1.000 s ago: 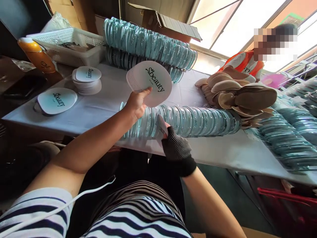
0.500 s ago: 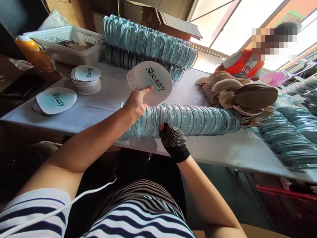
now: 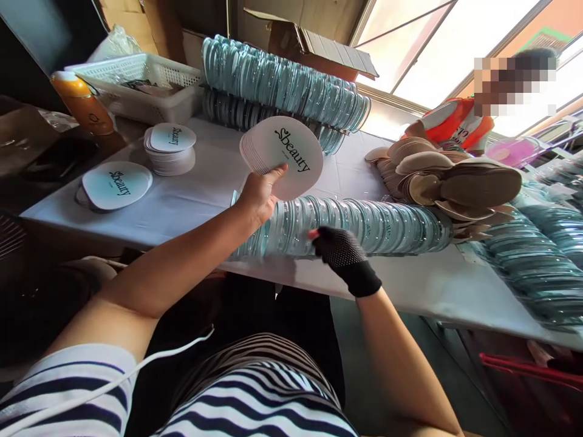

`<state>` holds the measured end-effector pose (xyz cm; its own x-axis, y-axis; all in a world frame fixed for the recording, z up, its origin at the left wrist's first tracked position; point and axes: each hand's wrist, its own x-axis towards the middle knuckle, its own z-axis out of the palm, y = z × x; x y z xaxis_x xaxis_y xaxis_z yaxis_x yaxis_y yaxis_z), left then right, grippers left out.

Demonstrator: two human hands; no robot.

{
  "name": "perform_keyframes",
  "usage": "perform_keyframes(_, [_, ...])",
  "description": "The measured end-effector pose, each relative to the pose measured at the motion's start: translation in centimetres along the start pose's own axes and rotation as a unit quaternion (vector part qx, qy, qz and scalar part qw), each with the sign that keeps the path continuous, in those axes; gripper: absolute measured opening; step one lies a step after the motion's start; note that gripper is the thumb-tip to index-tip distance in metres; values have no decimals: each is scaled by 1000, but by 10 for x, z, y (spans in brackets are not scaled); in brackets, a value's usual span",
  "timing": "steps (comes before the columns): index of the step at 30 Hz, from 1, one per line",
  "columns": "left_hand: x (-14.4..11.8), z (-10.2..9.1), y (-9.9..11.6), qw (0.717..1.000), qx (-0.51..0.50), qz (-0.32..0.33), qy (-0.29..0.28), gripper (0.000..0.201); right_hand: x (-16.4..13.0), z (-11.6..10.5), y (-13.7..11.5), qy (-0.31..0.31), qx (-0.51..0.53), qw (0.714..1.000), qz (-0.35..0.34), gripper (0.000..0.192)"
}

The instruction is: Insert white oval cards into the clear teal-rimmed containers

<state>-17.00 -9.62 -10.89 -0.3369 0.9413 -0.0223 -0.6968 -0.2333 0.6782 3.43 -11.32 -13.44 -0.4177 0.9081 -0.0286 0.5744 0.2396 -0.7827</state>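
Left hand (image 3: 259,195): a stack of round cards (image 3: 283,156) is being pinched above the worktop (image 3: 200,194).
Right hand (image 3: 339,249): gloved, fingers curled, the row of clear lids (image 3: 364,224) is being touched.

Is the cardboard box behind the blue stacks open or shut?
Open: the cardboard box has its ribbed flap lifted outward. Its contents cannot be seen.
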Motion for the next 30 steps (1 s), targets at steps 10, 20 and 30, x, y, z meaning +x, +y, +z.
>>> perform_keyframes(10, [-27, 2, -6, 999, 38, 30, -15, 42, 35, 12, -50, 311, -193, 881, -301, 53])
perform_keyframes(20, [12, -42, 43, 993, 86, 79, -26, 51, -56, -13, -60, 333, -181, 917, -126, 44])
perform_keyframes(30, [19, -54, 47, 994, 101, 4, -36, 53, -52, 58, -64, 42, -342, 938, 30, 52])
